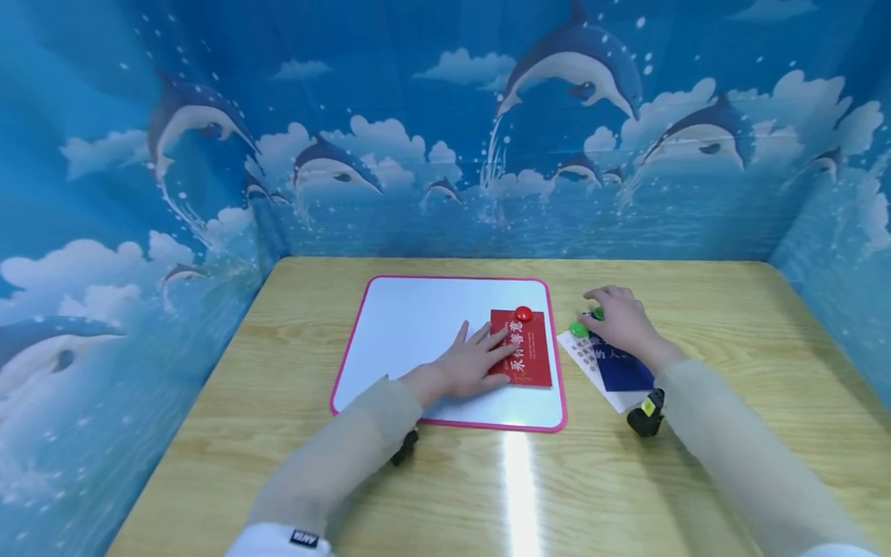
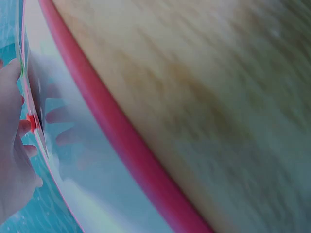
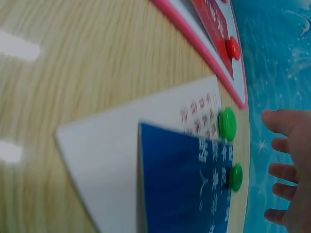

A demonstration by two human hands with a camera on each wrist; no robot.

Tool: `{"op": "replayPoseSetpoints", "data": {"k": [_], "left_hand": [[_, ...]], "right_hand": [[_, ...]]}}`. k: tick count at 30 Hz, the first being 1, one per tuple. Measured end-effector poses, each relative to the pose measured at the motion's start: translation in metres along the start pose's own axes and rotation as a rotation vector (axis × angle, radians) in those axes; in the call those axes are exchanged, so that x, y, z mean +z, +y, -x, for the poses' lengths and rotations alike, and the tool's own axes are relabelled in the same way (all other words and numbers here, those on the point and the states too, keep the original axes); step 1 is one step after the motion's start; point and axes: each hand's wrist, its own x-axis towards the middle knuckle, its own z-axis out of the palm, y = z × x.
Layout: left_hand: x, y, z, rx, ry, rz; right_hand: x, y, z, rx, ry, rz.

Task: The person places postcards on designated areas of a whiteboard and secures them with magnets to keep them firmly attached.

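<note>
My left hand [image 1: 468, 365] lies with fingers spread over the left part of a red card [image 1: 532, 356] with pale writing. That card is on a whiteboard [image 1: 411, 317] with a pink rim. A round red magnet [image 1: 524, 313] sits at the card's top edge. Over to the right, my right hand [image 1: 622, 321] hovers near two round magnets, a light green one [image 1: 578, 329] and a darker green one [image 3: 235, 177], its fingers loosely bent and holding nothing. Each green magnet sits at a card's top edge: a white card [image 3: 107, 141] and a dark blue card [image 3: 180, 179] overlapping it.
Beneath everything is a wood-grain table [image 1: 278, 371]. A dolphin-and-sea backdrop [image 1: 390, 224] rises at its back and sides. Both wrists wear small black devices, the right one [image 1: 646, 418] close to the cards' lower edge.
</note>
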Motion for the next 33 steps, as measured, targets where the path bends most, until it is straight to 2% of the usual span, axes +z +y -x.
{"op": "replayPoseSetpoints", "data": {"k": [9, 18, 22, 26, 33], "left_hand": [[-0.007, -0.029, 0.015, -0.073, 0.063, -0.041], [-0.006, -0.061, 0.037, -0.119, 0.124, -0.008], [-0.004, -0.079, 0.05, -0.156, 0.129, 0.025], [-0.003, -0.098, 0.065, -0.218, 0.142, 0.037], [-0.001, -0.124, 0.082, -0.284, 0.174, 0.06]], "right_hand": [[-0.008, 0.035, 0.015, 0.044, -0.002, 0.022], [-0.012, 0.058, 0.027, 0.059, -0.1, 0.045], [-0.011, 0.064, 0.03, 0.064, -0.165, 0.046], [-0.012, 0.067, 0.031, 0.062, -0.229, 0.023], [-0.009, 0.069, 0.027, 0.067, -0.266, 0.014]]}}
